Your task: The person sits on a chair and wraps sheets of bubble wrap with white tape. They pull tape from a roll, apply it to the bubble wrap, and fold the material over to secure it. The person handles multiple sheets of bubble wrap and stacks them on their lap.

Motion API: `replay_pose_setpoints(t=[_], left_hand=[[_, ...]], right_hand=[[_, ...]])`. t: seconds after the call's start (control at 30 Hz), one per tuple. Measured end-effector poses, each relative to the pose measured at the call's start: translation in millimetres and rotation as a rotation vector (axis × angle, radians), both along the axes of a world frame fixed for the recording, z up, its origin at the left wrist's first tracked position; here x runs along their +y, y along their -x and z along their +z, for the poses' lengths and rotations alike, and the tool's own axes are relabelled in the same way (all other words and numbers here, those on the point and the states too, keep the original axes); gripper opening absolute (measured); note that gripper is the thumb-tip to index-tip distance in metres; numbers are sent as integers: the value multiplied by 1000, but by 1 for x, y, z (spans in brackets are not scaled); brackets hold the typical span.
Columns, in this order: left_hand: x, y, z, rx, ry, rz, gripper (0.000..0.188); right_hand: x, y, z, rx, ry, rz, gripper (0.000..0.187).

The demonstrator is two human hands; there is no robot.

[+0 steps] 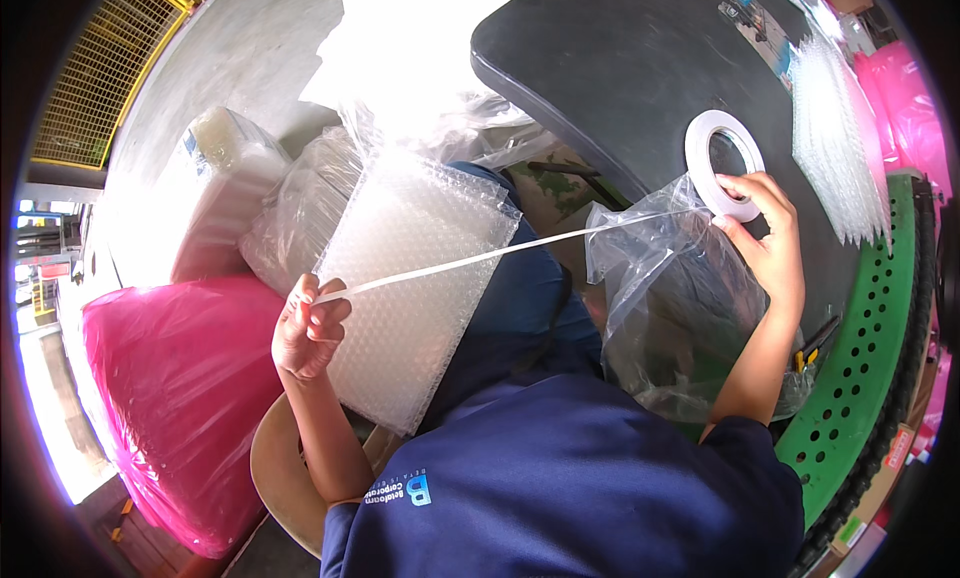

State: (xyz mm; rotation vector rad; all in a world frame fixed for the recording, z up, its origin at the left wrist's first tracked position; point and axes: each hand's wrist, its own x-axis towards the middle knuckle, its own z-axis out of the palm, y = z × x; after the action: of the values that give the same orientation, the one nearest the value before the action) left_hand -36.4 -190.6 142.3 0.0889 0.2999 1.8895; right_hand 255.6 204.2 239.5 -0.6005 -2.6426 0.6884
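Note:
A strip of white tape (480, 259) is stretched between my two hands, above my lap. My left hand (308, 328) pinches its free end, with the fingers curled closed. At the other end, my right hand (765, 223) grips the roll of white tape (703, 143) by its lower rim, over the edge of the dark table. Beneath the strip, a sheet of bubble wrap (410, 278) lies across my lap, close to my left hand. Below the roll, a clear plastic bag (660, 318) hangs crumpled by the table edge, next to my right forearm.
The dark table (600, 58) holds a stack of bubble wrap pieces (835, 138) at its right. A yellow-and-black cutter (815, 346) lies near my right elbow, beside a green perforated panel (860, 348). At left stand a pink plastic-wrapped bundle (185, 398) and a white wrapped stack (220, 198).

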Motion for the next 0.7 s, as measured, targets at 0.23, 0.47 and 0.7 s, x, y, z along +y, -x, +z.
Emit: replay_pose_setpoints(t=[0.23, 0.47, 0.7], left_hand=[[4, 13, 18, -54, -96, 314, 48], [-18, 38, 14, 194, 92, 599, 32], [-19, 37, 14, 254, 91, 570, 34]], right_hand=[[-20, 11, -2, 223, -111, -143, 32], [-45, 42, -31, 231, -211, -137, 38], [-74, 22, -56, 490, -632, -199, 30]])
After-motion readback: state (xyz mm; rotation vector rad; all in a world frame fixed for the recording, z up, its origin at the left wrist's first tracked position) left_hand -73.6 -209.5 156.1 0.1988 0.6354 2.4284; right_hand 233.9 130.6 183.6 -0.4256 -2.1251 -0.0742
